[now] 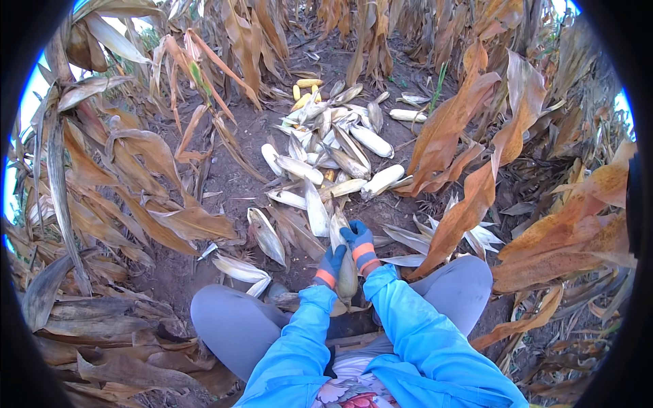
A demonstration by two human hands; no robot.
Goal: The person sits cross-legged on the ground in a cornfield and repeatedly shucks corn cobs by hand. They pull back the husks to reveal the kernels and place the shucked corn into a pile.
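Observation:
My left hand (331, 265), in a dark blue work glove with an orange cuff band, grips a dry ear of corn in its husk (348, 280) from the left. On the other side, my right hand (358, 244), gloved alike, has its curled fingers at the upper part of the same husk. The ear stands lengthwise between my forearms, its lower end over the ground between my knees. Just beyond my hands lies a loose pale husk (317, 209). To the left, another husked ear (267, 236) rests on the soil.
Ahead lies a heap of corn ears in pale husks (326, 148), with several bare yellow cobs (309, 82) at its far end. Peeled husks (477, 235) lie to the right. Dry corn stalks and leaves (461, 188) hang close on both sides.

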